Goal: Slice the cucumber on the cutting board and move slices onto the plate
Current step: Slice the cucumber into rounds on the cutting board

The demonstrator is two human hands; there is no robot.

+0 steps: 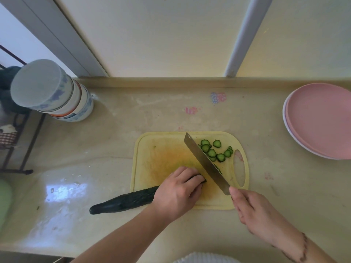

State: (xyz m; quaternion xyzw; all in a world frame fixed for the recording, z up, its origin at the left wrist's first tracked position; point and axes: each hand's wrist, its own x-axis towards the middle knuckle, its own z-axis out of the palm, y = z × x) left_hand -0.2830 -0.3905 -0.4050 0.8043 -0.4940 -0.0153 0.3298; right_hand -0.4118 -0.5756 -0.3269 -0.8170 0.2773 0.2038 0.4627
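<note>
A long dark green cucumber (123, 202) lies across the left edge of the yellow cutting board (161, 152), its left end on the counter. My left hand (178, 192) presses down on its right part, fingers curled near the cut end. My right hand (252, 207) grips the handle of a wide cleaver (205, 162), whose blade stands edge-down just right of my left fingers. Several round cucumber slices (214, 150) lie on the board beyond the blade, at the upper right. A pink plate (321, 118) sits at the far right of the counter.
A stack of bowls (57, 93), upside down, stands at the back left of the beige counter. A raised ledge and wall run along the back. The counter's left part is wet and shiny. A dark metal rack (17, 141) is off the left edge.
</note>
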